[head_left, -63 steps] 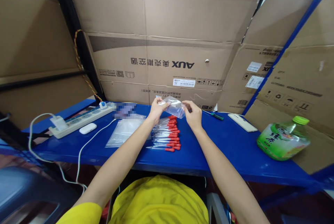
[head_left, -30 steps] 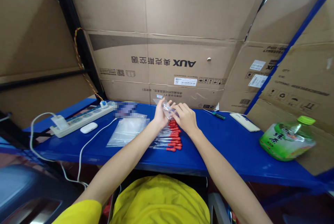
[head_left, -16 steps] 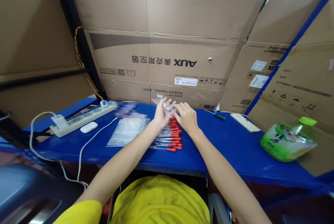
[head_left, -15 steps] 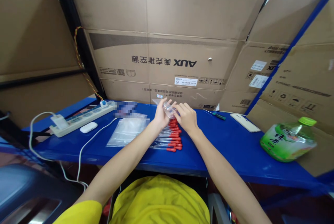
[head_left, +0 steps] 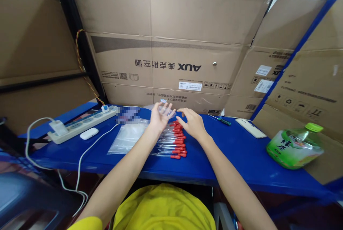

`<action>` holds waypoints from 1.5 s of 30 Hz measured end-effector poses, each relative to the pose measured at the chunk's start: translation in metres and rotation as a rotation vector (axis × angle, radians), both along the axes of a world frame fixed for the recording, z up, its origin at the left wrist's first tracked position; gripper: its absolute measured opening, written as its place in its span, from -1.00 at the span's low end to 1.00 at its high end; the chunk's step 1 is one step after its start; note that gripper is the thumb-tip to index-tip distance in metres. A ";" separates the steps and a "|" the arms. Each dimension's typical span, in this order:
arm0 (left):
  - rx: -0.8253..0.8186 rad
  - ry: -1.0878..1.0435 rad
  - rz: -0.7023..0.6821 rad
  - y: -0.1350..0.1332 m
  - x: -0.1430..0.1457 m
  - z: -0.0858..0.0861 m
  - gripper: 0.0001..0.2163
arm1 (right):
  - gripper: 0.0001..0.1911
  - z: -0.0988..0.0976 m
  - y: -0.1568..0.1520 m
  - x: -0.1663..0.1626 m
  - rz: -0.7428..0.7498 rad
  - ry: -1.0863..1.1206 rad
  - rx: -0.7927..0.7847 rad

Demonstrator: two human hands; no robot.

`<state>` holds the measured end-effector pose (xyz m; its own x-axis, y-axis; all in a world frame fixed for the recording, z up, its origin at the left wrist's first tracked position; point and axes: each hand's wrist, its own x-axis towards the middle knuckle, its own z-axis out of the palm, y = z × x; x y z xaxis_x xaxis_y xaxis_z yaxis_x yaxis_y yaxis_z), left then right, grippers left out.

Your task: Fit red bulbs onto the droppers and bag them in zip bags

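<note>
My left hand (head_left: 158, 118) is raised over the blue table (head_left: 230, 151) and grips a small clear plastic bag (head_left: 165, 109) between thumb and fingers. Just right of it, my right hand (head_left: 192, 123) is off the bag, its fingers spread and pointing left. It hovers above the far end of a row of several glass droppers with red bulbs (head_left: 174, 141), which lie side by side on the table beneath both hands.
A stack of clear bags (head_left: 126, 136) lies left of the droppers. Farther left are a power strip (head_left: 80, 125) with cables and a white case (head_left: 89, 133). A green screwdriver (head_left: 223, 120), a phone (head_left: 251, 128) and a green bottle (head_left: 294, 146) sit right. Cardboard boxes (head_left: 171, 44) wall the back.
Both hands held the bag together, pressed close. Now my right hand has let go and dropped toward the droppers, while my left hand keeps the bag.
</note>
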<state>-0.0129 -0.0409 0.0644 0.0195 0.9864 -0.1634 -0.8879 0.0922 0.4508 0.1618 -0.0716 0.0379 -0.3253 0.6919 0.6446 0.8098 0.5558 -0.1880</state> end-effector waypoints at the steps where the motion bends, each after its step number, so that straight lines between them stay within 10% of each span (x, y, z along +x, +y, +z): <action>1: -0.007 -0.033 0.028 -0.003 -0.007 0.000 -0.93 | -0.78 0.000 -0.003 0.001 -0.001 -0.001 -0.075; 8: -0.077 -0.240 0.215 -0.049 -0.034 -0.021 -0.88 | -0.83 -0.013 -0.018 -0.002 -0.004 -0.029 -0.305; 22: -0.051 -0.283 0.172 -0.068 -0.026 -0.041 -0.90 | -0.96 -0.007 -0.091 -0.014 0.113 -0.137 -0.439; 45: 0.048 -0.308 0.254 -0.071 -0.025 -0.046 -0.84 | -0.90 0.003 -0.090 0.015 0.091 0.229 -0.230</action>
